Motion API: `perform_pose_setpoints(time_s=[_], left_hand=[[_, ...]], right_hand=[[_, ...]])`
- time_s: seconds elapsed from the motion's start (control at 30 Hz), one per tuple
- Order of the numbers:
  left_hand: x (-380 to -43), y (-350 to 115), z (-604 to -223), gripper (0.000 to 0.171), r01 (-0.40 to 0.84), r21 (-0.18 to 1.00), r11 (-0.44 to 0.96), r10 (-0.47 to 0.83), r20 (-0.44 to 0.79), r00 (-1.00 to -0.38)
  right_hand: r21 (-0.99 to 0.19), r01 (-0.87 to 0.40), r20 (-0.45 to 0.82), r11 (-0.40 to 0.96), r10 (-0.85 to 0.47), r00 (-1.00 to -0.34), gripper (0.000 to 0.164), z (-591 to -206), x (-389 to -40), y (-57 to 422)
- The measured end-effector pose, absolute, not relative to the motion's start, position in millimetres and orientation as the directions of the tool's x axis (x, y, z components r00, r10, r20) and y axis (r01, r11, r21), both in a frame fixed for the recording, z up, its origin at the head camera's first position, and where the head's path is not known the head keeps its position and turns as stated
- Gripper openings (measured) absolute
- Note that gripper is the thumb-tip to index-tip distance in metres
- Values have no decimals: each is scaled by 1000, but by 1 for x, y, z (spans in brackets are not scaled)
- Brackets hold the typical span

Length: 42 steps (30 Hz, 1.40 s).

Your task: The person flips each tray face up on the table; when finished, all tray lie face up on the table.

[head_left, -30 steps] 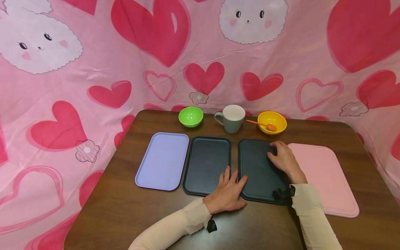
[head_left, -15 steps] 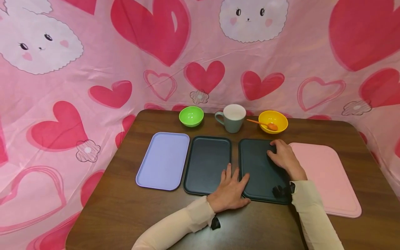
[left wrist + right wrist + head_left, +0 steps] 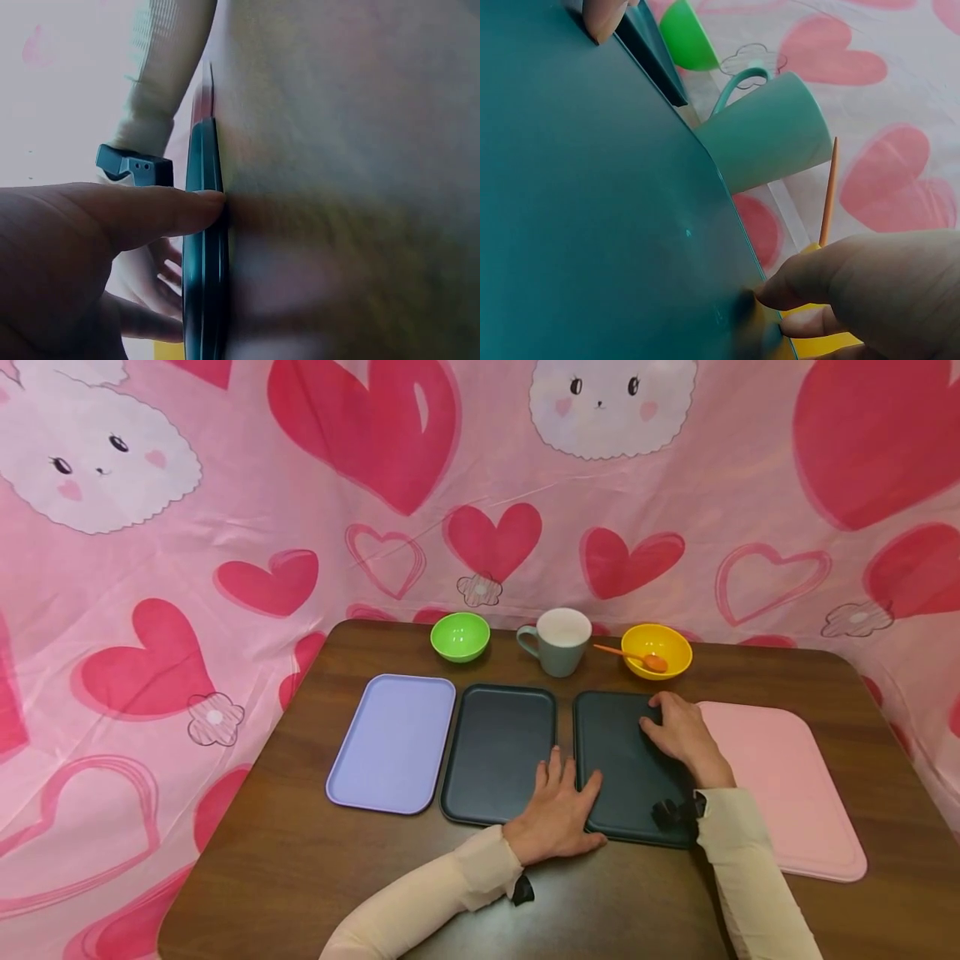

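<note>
Head view: L hand (image 3: 555,822) & R hand (image 3: 684,735) at R dark tray (image 3: 618,760)

Tray sits nr side of mug (image 3: 560,647), slightly to its R. L hand nearward of mug, fingers spread wide, thumb touching tray's nr edge. R hand nearward + R of mug, half-open, fingers slightly bent, tips touching tray by far edge.

Brown, wood-grained tabletop (image 3: 300,860): smooth, with a soft sheen on my remote feed. Two dark, round-cornered, plastic-looking trays (image 3: 618,752): smooth, matt to satin. I read the lavender rectangular plastic-looking tray (image 3: 393,743) and pink rectangular plastic-looking board (image 3: 787,785) as smooth and matt. Round green plastic-looking bowl (image 3: 461,637), round yellow plastic-looking bowl (image 3: 658,639) and orange plastic-looking spoon (image 3: 655,663): glossy. Grey-green mug (image 3: 562,653): smooth, ceramic-looking. Heart-printed pink backdrop (image 3: 262,693) and cream sleeves (image 3: 420,893): creased cloth.
</note>
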<state>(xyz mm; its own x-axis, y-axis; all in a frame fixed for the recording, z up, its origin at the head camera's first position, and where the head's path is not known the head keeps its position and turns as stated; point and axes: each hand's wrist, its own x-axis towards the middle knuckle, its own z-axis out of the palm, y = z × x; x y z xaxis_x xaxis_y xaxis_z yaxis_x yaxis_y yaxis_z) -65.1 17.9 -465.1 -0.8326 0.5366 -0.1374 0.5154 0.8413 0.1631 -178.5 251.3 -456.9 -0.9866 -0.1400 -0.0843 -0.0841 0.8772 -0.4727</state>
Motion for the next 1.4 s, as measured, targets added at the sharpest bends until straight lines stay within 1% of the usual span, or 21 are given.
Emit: perform_pose_setpoints(time_s=[0.17, 0.3, 0.43, 0.63, 0.97, 1.13, 1.27, 1.4], left_hand=[[-67, 22, -465, 88, 503, 174, 847, 529, -170, -832], [-69, 24, -465, 91, 501, 154, 852, 522, -164, -837], [-71, 26, -465, 94, 501, 139, 854, 518, -152, -842], [-74, 27, -464, 95, 494, 156, 855, 516, -155, -843], [-75, 26, -464, 95, 500, 170, 849, 525, -161, -836], [-76, 25, -464, 95, 521, 163, 838, 541, -131, -831], [-78, 24, -465, 95, 534, 166, 829, 554, -109, -826], [-79, 23, -465, 94, 542, 180, 821, 561, -81, -824]], right_hand=[[-488, -39, -133, 872, -118, -984, 48, -457, -180, 252], [-489, -8, -160, 872, -99, -982, 49, -457, -180, 252], [-491, -16, -160, 871, -109, -981, 50, -457, -181, 253], [-488, -38, -147, 872, -125, -981, 53, -455, -180, 252], [-493, -99, -125, 865, -183, -975, 63, -458, -177, 253], [-493, -157, -111, 856, -241, -964, 75, -458, -174, 256], [-489, -174, -117, 855, -262, -958, 86, -457, -172, 256], [-492, -164, -124, 855, -256, -959, 89, -456, -172, 256]])
